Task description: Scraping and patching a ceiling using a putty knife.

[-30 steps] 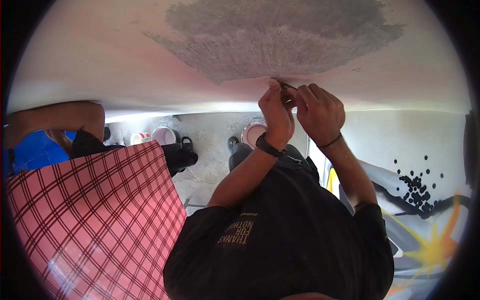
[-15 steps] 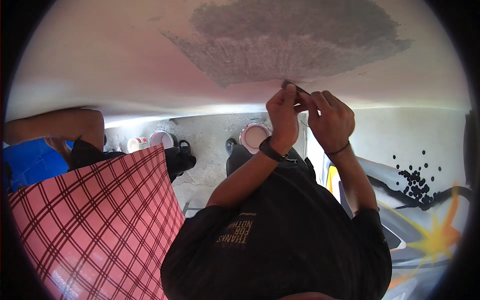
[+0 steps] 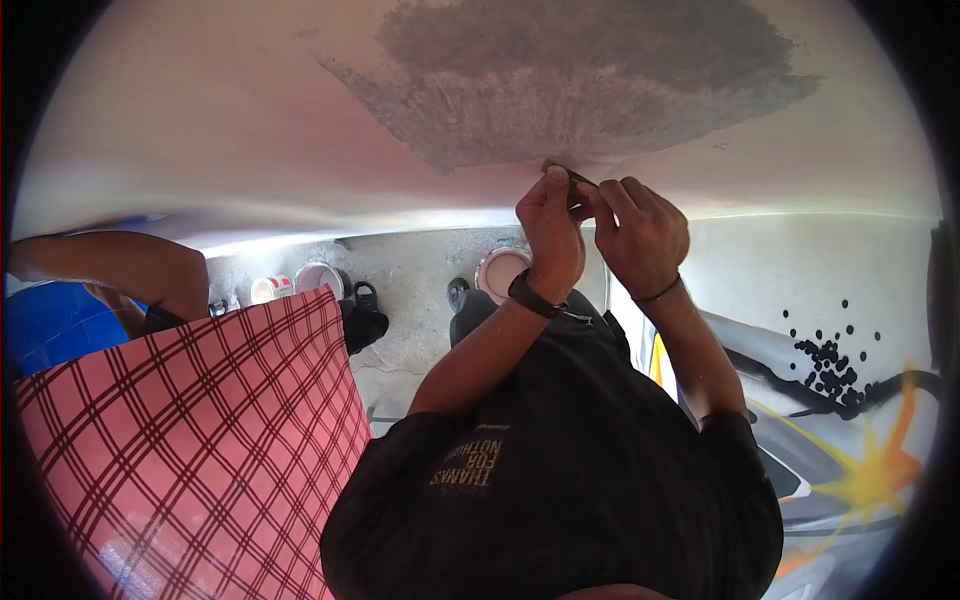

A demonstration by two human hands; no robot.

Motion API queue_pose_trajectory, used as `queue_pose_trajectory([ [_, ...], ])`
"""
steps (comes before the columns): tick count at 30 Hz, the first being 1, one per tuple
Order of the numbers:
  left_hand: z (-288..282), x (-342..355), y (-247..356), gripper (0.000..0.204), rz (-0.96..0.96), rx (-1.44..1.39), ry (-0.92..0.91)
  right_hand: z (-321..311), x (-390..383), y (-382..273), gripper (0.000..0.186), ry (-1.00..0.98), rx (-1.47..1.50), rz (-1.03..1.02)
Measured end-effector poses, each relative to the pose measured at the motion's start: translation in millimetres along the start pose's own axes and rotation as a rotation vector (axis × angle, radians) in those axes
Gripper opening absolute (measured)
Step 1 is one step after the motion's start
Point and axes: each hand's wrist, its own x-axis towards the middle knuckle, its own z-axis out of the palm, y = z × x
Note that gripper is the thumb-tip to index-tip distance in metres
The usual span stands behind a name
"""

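My left hand (image 3: 550,228) and my right hand (image 3: 642,232) are closed together on a small, thin, dark strip-like tool (image 3: 581,182), whose exact kind I cannot make out. Its tip is at the lower edge of a rough grey patch (image 3: 590,90) on the pale curved surface (image 3: 200,120) in front of me. My left thumb lies along the tool near that tip, and my right fingers grip it farther to the right, partly hiding it.
Another person's arm (image 3: 150,265) reaches in at left beside blue panels (image 3: 55,325) and a pink checked sheet (image 3: 200,440). Buckets (image 3: 500,268) and a small white container (image 3: 270,290) stand on the concrete floor (image 3: 395,350). A spray-painted wall (image 3: 850,460) is at right.
Both my hands and the tool moved right and slightly down, then back left along the patch's lower edge. At left, the other person's arm has shifted slightly downward.
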Motion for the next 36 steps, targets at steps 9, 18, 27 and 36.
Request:
queue_pose_trajectory([
  [9,-5,4,3,0.034,0.019,-0.072,0.107,2,6,-4,0.008,-0.06,-0.025,-0.032],
  [18,-2,0,9,0.032,0.004,-0.015,0.113,3,5,-9,0.008,-0.031,0.023,-0.043],
  [27,-8,6,5,0.034,0.001,0.003,0.089,11,3,-7,0.011,-0.069,0.028,0.051],
  [36,-8,6,7,0.035,-0.033,-0.018,0.063,6,1,-20,0.013,-0.064,-0.01,0.115],
])
